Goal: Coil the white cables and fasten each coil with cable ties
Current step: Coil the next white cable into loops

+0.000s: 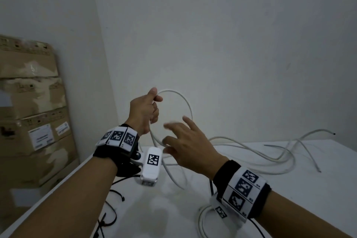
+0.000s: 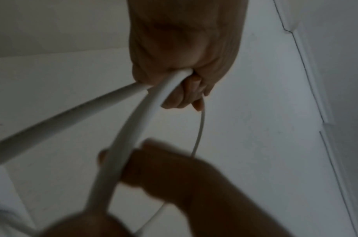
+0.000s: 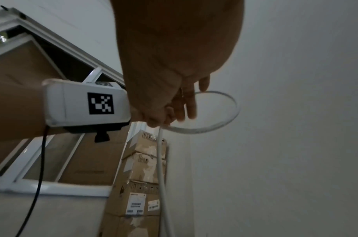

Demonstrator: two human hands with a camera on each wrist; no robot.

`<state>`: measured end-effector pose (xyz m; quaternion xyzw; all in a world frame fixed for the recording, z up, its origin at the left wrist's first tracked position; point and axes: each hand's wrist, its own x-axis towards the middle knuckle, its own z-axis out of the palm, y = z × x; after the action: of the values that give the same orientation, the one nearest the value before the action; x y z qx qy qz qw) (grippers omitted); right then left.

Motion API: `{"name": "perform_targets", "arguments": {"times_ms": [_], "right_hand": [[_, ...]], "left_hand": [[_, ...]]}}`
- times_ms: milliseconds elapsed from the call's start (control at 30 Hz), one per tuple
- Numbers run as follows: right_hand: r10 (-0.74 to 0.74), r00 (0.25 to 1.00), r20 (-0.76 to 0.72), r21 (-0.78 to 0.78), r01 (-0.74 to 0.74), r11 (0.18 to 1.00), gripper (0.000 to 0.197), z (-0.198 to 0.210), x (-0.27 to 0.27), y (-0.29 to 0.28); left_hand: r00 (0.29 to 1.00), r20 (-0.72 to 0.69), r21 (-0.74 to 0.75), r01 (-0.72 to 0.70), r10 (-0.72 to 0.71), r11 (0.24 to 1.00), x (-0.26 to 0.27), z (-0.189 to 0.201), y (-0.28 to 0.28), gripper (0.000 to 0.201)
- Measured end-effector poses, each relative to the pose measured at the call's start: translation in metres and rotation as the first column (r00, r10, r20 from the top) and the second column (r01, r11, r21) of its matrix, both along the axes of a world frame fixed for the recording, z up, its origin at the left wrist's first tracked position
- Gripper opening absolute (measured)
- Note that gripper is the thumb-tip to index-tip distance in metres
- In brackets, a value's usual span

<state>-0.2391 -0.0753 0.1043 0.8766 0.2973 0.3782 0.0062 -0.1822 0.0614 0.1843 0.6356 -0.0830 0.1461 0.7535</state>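
We hold the first loop of a white cable (image 1: 188, 106) up in front of the wall, clear of the worktop (image 1: 270, 189), probably so the loop can hang round and free of the tangle below. Our left hand (image 1: 145, 111) acts as the anchor: its fingers (image 2: 186, 94) are curled tight round the cable where the loop closes, two strands running out of the fist. Our right hand (image 1: 190, 149) works lower, fingers spread and loose, thumb and forefinger at the strand; motion blur keeps us from saying whether it is pinched or only guided. We judge it is feeding slack for the next turn. The rest of the cable trails in loose bends (image 1: 270, 152) across the worktop to our right. Black cable ties (image 1: 112, 216) lie near the front left edge, within reach for fastening later.
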Motion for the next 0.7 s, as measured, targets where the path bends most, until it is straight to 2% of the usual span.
{"name": "perform_targets", "arguments": {"times_ms": [67, 200, 333, 500, 600, 633, 667, 700], "right_hand": [[0.046, 0.999, 0.008, 0.059, -0.047, 0.997, 0.013, 0.013, 0.001, 0.007], [0.052, 0.998, -0.046, 0.272, -0.037, 0.961, 0.020, 0.037, 0.007, 0.004], [0.112, 0.979, -0.171, 0.412, -0.032, 0.911, 0.024, 0.047, 0.008, 0.002], [0.210, 0.943, -0.258, 0.578, -0.024, 0.816, 0.022, 0.059, 0.007, -0.003], [0.332, 0.890, -0.314, 0.738, 0.009, 0.675, 0.024, 0.065, 0.000, -0.008], [0.352, 0.874, -0.334, 0.748, 0.019, 0.663, 0.025, 0.067, -0.004, -0.009], [0.331, 0.874, -0.356, 0.696, 0.011, 0.718, 0.025, 0.068, -0.009, -0.009], [0.247, 0.899, -0.363, 0.577, 0.009, 0.817, 0.025, 0.069, -0.012, -0.009]], "left_hand": [[0.999, 0.044, 0.041, 0.016, -0.017, 0.999, -0.002, 0.015, -0.003, 0.036], [0.993, 0.092, 0.050, 0.069, -0.073, 0.996, -0.008, 0.036, -0.012, 0.035], [0.977, 0.087, 0.033, 0.193, -0.195, 0.981, -0.014, 0.036, -0.021, 0.036], [0.957, 0.099, 0.093, 0.263, -0.272, 0.960, -0.022, 0.027, -0.032, 0.039], [0.947, 0.119, 0.148, 0.282, -0.300, 0.948, -0.027, 0.026, -0.035, 0.034], [0.948, 0.124, 0.160, 0.273, -0.294, 0.949, -0.028, 0.026, -0.036, 0.033], [0.951, 0.128, 0.169, 0.257, -0.280, 0.951, -0.028, 0.026, -0.038, 0.031], [0.957, 0.133, 0.181, 0.232, -0.258, 0.956, -0.028, 0.027, -0.039, 0.030]]}}
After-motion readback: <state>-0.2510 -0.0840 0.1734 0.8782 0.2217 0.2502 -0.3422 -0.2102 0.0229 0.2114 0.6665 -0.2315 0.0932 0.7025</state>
